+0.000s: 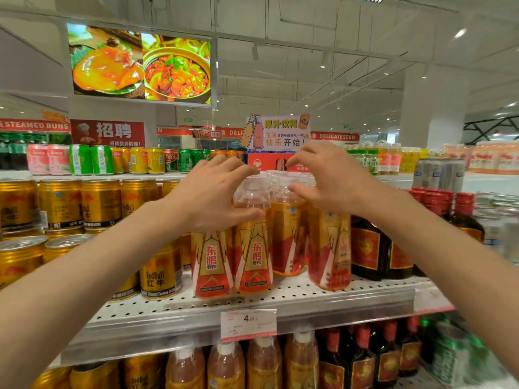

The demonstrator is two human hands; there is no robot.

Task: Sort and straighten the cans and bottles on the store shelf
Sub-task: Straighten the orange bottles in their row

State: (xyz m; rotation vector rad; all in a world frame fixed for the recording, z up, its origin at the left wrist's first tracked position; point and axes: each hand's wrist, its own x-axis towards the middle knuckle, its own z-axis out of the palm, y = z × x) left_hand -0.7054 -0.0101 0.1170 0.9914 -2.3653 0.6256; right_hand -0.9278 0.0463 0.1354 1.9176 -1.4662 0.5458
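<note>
While gold cans (60, 203) stand left of the orange drink bottles (254, 256) on the perforated shelf (303, 290), the left hand (209, 192) wraps the front bottles' shoulders, and the right hand (327, 178) hovers spread, fingers loosely bent, above their caps.

Shelf: white perforated metal shelf (295, 290), price tag (248, 322) on its front edge.
On it: gold Red Bull cans (160, 273) left, orange drink bottles (252, 256) middle, dark bottles (365, 248), possibly liquor, right.

Bright, even light from ceiling spots (460, 32) (wide-angle bending at the edges), blur in the lower right corner.
</note>
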